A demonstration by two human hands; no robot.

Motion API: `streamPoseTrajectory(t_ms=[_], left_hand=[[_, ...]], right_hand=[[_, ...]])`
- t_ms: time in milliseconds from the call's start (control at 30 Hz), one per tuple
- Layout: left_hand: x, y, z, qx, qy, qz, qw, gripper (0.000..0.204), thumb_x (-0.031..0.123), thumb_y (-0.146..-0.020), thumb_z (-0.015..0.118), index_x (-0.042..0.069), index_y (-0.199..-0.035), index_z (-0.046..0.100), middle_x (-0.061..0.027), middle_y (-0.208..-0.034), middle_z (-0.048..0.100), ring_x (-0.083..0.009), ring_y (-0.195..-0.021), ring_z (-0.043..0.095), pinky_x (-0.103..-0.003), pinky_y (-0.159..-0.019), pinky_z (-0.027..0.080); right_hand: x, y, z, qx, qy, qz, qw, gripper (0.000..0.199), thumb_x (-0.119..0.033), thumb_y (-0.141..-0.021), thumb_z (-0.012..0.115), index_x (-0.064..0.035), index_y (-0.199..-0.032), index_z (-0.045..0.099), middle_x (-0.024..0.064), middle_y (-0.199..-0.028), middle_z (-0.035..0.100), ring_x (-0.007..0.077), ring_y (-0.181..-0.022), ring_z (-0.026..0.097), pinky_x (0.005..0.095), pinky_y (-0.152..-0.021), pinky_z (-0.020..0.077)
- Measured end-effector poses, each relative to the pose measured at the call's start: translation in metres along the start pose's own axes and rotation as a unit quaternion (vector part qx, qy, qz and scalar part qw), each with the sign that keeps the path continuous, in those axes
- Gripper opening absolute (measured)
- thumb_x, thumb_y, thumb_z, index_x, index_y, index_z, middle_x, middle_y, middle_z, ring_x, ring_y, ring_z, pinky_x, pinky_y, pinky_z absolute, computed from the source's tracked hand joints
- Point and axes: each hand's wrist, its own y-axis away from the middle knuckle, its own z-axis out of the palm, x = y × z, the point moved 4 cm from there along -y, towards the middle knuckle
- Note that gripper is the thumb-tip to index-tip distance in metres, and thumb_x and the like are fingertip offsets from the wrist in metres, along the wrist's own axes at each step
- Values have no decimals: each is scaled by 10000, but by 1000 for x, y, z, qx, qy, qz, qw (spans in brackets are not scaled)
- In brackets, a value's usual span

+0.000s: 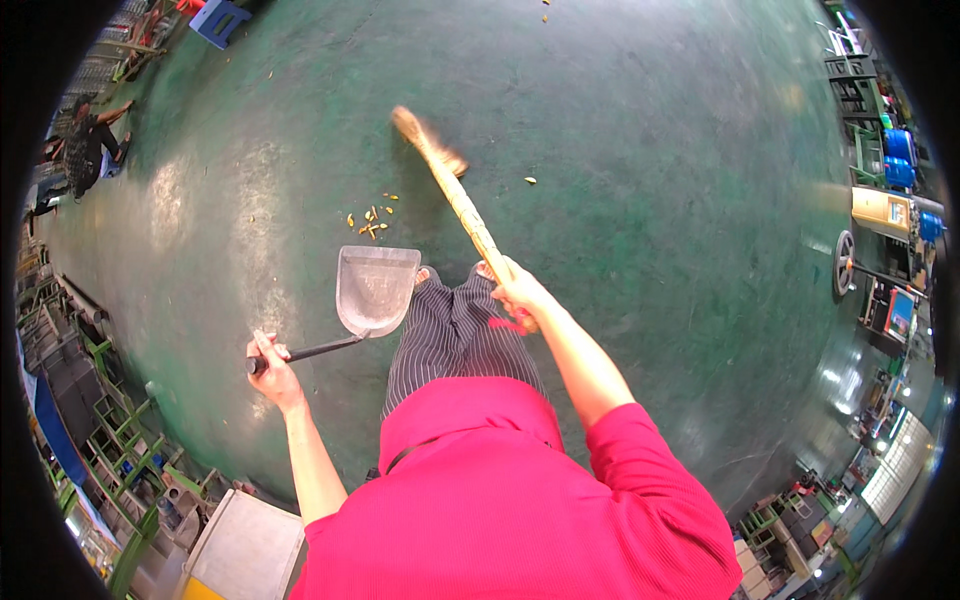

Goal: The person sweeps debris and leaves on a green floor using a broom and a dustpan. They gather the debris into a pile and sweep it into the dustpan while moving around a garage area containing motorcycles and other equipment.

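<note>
My left hand (276, 372) is closed around the black handle of a grey dustpan (378, 285), whose pan lies by my feet with its open edge facing away from me. In my right hand (521, 294) is a straw broom (455, 190), gripped by its pale yellow handle. The broom's brush end reaches forward over the floor and is smeared by motion. A small scatter of yellow leaves (370, 225) lies just beyond the dustpan's edge, left of the broom. One more yellow leaf (530, 181) rests to the right of the broom head.
The green floor (640, 180) spreads all around. A blue stool (219, 20) stands at the far left, and a person (88, 145) sits lower on that side. A white-topped table (245, 550) is close at my left. Equipment with a black wheel (844, 263) lines the right.
</note>
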Motion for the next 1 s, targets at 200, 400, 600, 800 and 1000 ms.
streamPoseTrajectory(t_ms=[200,400,600,800,1000], left_hand=[[3,-8,6,-8,7,-4,1000,255,203,-886,477,9,-725,511,8,-544,416,-57,-498,393,-206,-477,346],[8,-9,15,-2,1,-9,1000,258,206,-887,475,6,-731,523,10,-545,423,-60,-506,402,-204,-493,351],[19,-19,32,-14,33,8,999,262,214,-886,477,12,-727,526,9,-553,439,-58,-510,413,-197,-492,343],[41,-37,69,-27,24,22,999,270,226,-879,487,12,-717,522,9,-525,427,-62,-484,406,-202,-472,343],[60,-74,110,-48,52,40,997,259,213,-877,491,15,-711,515,11,-516,421,-57,-466,398,-198,-455,330]], right_hand=[[14,128,-58,110,115,46,986,785,-19,-699,593,-260,-1347,220,64,-701,520,123,-475,466,276,-425,399],[50,164,-77,206,83,141,965,802,-19,-726,542,-239,-1359,101,84,-692,504,146,-453,465,306,-397,411],[61,138,-48,157,-10,141,977,742,15,-710,538,-186,-1322,169,60,-651,467,125,-422,433,280,-368,385],[16,150,-34,-1,-124,125,984,781,46,-708,552,-212,-1348,187,46,-598,495,102,-417,421,249,-369,363],[-33,126,-72,80,-110,49,990,833,39,-677,586,-202,-1358,170,41,-658,488,111,-414,426,255,-364,357]])
